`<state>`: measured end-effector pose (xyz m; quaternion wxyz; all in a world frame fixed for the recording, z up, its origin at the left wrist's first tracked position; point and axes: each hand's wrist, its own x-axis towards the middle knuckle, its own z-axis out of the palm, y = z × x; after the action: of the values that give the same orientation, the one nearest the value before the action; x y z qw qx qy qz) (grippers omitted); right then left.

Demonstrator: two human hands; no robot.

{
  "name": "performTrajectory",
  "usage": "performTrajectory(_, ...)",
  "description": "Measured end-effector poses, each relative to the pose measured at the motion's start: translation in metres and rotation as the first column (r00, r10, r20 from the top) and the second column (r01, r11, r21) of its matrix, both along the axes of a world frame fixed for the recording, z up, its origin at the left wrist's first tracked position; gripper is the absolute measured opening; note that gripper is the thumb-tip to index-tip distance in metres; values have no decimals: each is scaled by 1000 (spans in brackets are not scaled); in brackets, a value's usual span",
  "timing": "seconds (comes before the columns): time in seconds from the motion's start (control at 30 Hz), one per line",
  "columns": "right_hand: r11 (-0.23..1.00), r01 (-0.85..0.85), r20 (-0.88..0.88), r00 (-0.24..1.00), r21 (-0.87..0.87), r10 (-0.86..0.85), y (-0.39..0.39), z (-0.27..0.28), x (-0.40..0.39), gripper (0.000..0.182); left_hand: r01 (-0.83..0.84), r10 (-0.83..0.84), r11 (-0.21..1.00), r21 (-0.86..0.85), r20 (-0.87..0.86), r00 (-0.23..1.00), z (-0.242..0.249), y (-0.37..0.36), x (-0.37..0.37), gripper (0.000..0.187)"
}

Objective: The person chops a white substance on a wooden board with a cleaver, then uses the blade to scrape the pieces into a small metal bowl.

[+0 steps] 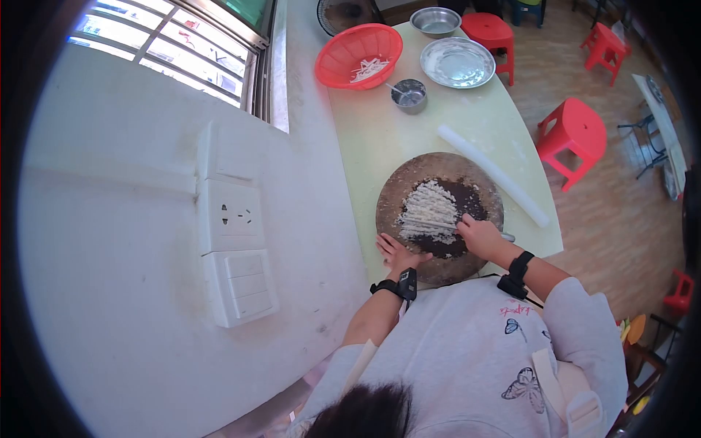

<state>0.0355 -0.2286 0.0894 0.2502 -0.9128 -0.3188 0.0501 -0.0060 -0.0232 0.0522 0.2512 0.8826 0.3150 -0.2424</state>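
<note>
A round wooden chopping board (442,271) carries a heap of finely chopped white food (429,204), with bits scattered around it. My right hand (475,232) is closed around the handle of a knife (431,225). Its thin blade, seen almost edge-on, lies across the near part of the heap, and the handle's end sticks out on the right. My left hand (398,253) rests with spread fingers on the board's near left edge, apart from the blade.
A white rolling pin (493,175) lies right of the board. Farther back stand a small metal pot (410,102), a red basket (328,62) holding white strips, a metal plate (458,63) and a metal bowl (436,22). The wall (307,197) borders the table's left side; red stools (584,128) stand right.
</note>
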Motion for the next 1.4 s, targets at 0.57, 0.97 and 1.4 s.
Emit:
performTrajectory(0.57,998,10,31,999,55,-12,20,6,9,6,13,-13,1000,5,-36,999,2,1,2,137)
performTrajectory(0.97,1000,23,-28,999,-21,-23,15,0,9,8,0,-1,999,-36,-39,999,3,2,1,138)
performTrajectory(1.4,993,87,-46,995,76,-84,18,18,12,8,25,-25,999,-38,-3,1000,3,3,0,137)
